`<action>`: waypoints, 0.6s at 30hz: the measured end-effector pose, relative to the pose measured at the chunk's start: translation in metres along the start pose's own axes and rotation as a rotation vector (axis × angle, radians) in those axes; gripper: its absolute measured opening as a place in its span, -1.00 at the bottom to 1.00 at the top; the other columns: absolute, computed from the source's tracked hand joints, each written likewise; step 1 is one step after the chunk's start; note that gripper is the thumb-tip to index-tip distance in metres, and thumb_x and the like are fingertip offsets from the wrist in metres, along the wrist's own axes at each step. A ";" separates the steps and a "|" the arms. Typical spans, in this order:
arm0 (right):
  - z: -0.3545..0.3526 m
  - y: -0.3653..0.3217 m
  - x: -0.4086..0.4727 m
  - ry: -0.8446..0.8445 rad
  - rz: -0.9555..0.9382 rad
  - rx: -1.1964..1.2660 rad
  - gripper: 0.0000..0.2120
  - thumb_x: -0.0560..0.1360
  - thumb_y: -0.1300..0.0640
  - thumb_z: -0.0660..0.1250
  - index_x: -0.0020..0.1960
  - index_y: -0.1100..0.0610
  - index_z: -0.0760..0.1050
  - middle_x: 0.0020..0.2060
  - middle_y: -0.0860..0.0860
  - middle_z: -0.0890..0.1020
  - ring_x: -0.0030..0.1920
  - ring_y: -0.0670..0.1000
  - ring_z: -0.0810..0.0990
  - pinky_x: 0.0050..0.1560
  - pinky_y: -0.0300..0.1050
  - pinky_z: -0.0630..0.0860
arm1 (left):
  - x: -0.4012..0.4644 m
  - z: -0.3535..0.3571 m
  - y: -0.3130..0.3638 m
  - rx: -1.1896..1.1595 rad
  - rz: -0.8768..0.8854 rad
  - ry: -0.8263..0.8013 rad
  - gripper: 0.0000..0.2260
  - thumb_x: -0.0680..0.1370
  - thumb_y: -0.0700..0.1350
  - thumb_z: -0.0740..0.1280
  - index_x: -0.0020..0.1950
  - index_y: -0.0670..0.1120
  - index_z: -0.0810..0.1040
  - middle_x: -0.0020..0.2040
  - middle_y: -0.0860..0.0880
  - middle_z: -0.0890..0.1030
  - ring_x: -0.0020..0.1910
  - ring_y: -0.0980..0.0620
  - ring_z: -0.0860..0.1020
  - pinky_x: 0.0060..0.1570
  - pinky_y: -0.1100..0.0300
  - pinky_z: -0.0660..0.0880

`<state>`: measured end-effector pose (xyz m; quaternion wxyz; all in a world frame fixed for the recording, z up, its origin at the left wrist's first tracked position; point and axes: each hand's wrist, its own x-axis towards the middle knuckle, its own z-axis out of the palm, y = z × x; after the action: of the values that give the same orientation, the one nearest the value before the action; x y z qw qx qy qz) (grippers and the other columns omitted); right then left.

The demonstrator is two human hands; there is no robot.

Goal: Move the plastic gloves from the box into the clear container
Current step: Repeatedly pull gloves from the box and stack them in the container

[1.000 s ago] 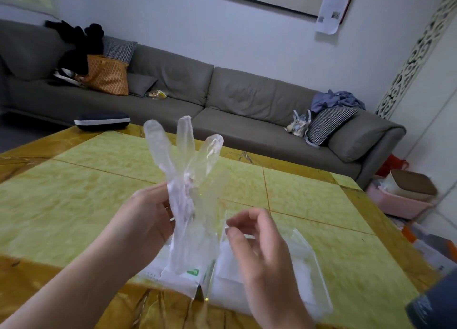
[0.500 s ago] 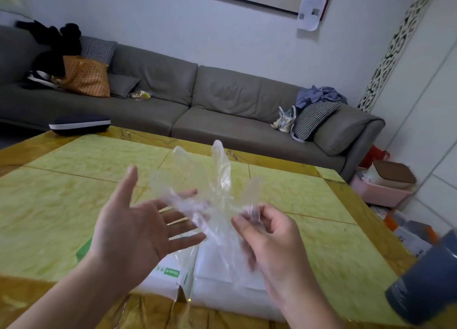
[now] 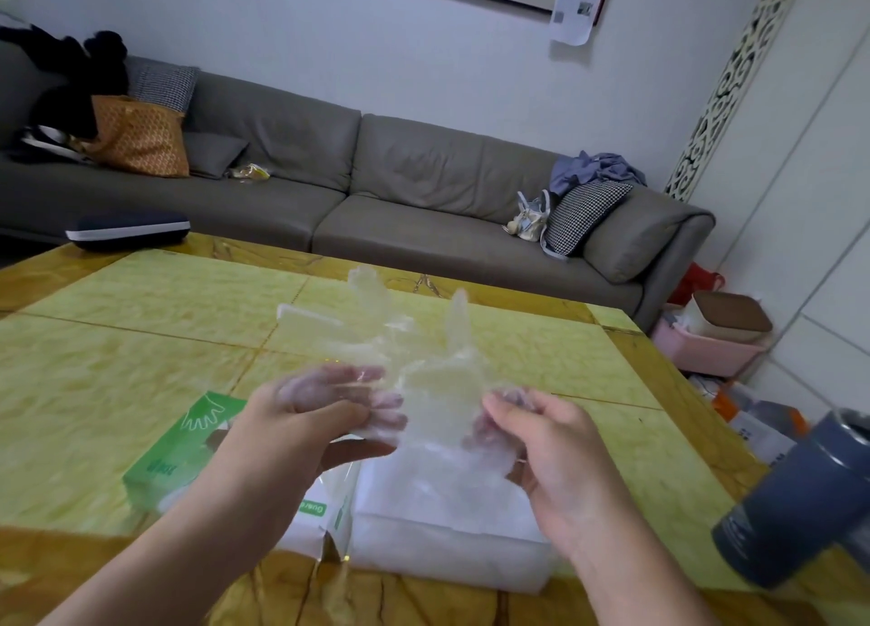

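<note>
A thin clear plastic glove is spread out in the air above the table, its fingers pointing up and away. My left hand pinches its left edge between thumb and fingers, some fingers showing through the film. My right hand grips its right edge with curled fingers. Below them stands the clear container, with white glove plastic inside. The green and white glove box lies to its left, partly hidden by my left arm.
A dark blue tumbler stands at the table's right edge. The yellow-green marble table stretches ahead. Behind it a grey sofa carries bags and cushions. Pink bins sit on the floor at right.
My left hand, which was open with spread fingers, has closed on the glove's left edge. The glove has been pulled wider between both hands, and the view shifted slightly.
</note>
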<state>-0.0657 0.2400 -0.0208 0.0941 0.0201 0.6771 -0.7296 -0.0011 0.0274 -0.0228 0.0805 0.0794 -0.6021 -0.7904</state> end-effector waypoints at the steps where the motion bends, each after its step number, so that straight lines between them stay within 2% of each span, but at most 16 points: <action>1: -0.003 -0.001 0.003 0.083 -0.017 0.051 -0.94 0.57 0.27 0.45 -0.04 0.27 0.67 -0.22 0.11 0.70 -0.26 0.08 0.68 -0.34 -0.05 0.61 | -0.001 0.000 0.000 -0.005 -0.002 -0.005 -0.72 0.59 -0.48 0.23 0.19 -0.28 0.63 0.00 -0.28 0.72 -0.01 -0.23 0.73 -0.14 0.10 0.69; 3: -0.014 -0.004 0.008 0.189 -0.030 0.125 -0.95 0.58 0.31 0.43 -0.01 0.29 0.66 -0.19 0.10 0.64 -0.22 0.09 0.63 -0.42 -0.08 0.60 | -0.001 0.000 0.002 -0.036 -0.018 0.005 -0.67 0.59 -0.51 0.17 0.18 -0.26 0.63 0.01 -0.29 0.72 -0.03 -0.23 0.73 -0.13 0.10 0.68; 5: -0.027 -0.008 0.011 0.208 -0.028 0.098 -0.94 0.59 0.31 0.42 0.03 0.30 0.65 -0.13 0.13 0.61 -0.19 0.11 0.60 -0.45 -0.10 0.57 | 0.002 -0.002 0.001 -0.061 0.001 0.052 -0.68 0.59 -0.49 0.18 0.16 -0.25 0.63 0.00 -0.28 0.71 -0.03 -0.26 0.71 -0.04 0.01 0.67; 7: -0.039 -0.011 0.011 0.165 -0.016 0.021 -0.93 0.59 0.30 0.42 0.04 0.30 0.66 -0.14 0.13 0.61 -0.21 0.09 0.60 -0.45 -0.11 0.54 | 0.003 -0.005 0.000 0.030 0.114 0.152 -0.74 0.58 -0.42 0.27 0.12 -0.16 0.66 -0.03 -0.18 0.72 0.02 -0.25 0.68 0.11 -0.09 0.60; 8: -0.042 -0.011 0.011 0.130 -0.011 -0.036 -0.93 0.59 0.30 0.43 0.02 0.30 0.66 -0.17 0.13 0.60 -0.25 0.08 0.59 -0.46 -0.10 0.53 | 0.001 -0.006 0.002 0.126 0.213 0.204 -0.75 0.57 -0.38 0.31 0.09 -0.09 0.66 -0.04 -0.11 0.71 0.01 -0.17 0.67 0.15 -0.08 0.57; 10: -0.049 -0.007 0.013 0.056 -0.017 -0.192 -0.92 0.60 0.30 0.42 -0.03 0.32 0.65 -0.28 0.12 0.58 -0.34 0.04 0.56 -0.46 -0.08 0.49 | -0.007 0.002 0.010 0.308 0.455 0.209 -0.73 0.56 -0.36 0.35 0.05 0.01 0.65 -0.05 -0.02 0.68 -0.03 0.01 0.64 0.09 0.06 0.56; 13: -0.048 0.002 0.015 -0.029 -0.028 -0.481 -0.82 0.58 0.26 0.39 -0.18 0.31 0.59 -0.36 0.14 0.56 -0.40 0.08 0.51 -0.39 -0.04 0.45 | -0.016 0.027 0.017 0.670 0.704 0.012 -0.78 0.55 -0.24 0.37 0.02 0.10 0.62 -0.07 0.12 0.64 -0.03 0.12 0.62 -0.03 0.30 0.53; 15: -0.044 0.006 0.016 -0.031 -0.031 -0.635 -0.79 0.53 0.24 0.35 -0.27 0.26 0.54 -0.42 0.11 0.56 -0.46 0.07 0.49 -0.41 -0.06 0.44 | -0.010 0.042 0.003 0.973 0.694 -0.131 -0.83 0.60 -0.15 0.33 0.03 0.13 0.61 -0.08 0.21 0.60 -0.04 0.18 0.58 -0.07 0.32 0.50; 18: -0.040 0.008 0.014 0.027 -0.070 -0.780 -0.81 0.55 0.19 0.34 -0.23 0.20 0.53 -0.45 0.03 0.64 -0.55 -0.05 0.49 -0.52 -0.22 0.38 | 0.006 0.051 -0.029 1.289 0.433 -0.249 -0.70 0.61 -0.19 0.18 0.20 0.16 0.54 0.03 0.21 0.55 -0.01 0.18 0.55 0.00 0.12 0.57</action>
<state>-0.0818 0.2775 -0.0341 0.0607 -0.0309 0.9050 -0.4199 -0.0193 0.0815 -0.0374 0.1033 -0.1020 -0.9588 -0.2440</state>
